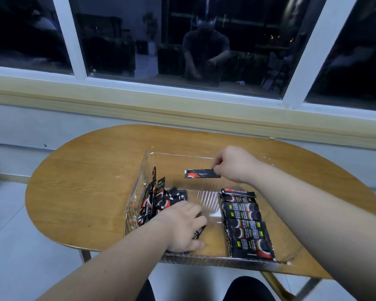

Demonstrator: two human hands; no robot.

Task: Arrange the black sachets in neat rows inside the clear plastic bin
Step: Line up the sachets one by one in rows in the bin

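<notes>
From your head camera, the clear plastic bin (148, 164) sits on a rounded, wood-grain counter (85, 170). Its walls are glossy and transparent, and ribbed ridges run along its floor and lower walls.

Your right hand (233, 165) hovers over the far half of the bin. Its fingers are curled in and pinch one end of a single sachet (201, 173). This is a slim, flat, shiny black strip held level above the bin floor. Its free end points left and carries a red-and-white curved mark.

Your left hand (182, 227) is down in the near-left part of the bin, palm down, with its fingers curled round a second sachet (199, 232). Only a dark end with pale print shows beneath the fingers.

Beside and beyond that hand lies a loose heap (159, 199) of black sachets, some flat and some leaning upright against the left wall. Along the right side a neat row (245, 224) of sachets lies flat, overlapping like shingles from far to near. Each is glossy black foil with small yellow-green label patches, a dark round motif and a red-and-white swoosh. The lettering is too blurred to read. Between heap and row the wood grain shows through the bin floor.

Beyond the counter a pale wooden sill (139, 98) runs under a white-framed window (78, 51) with dark glass.
</notes>
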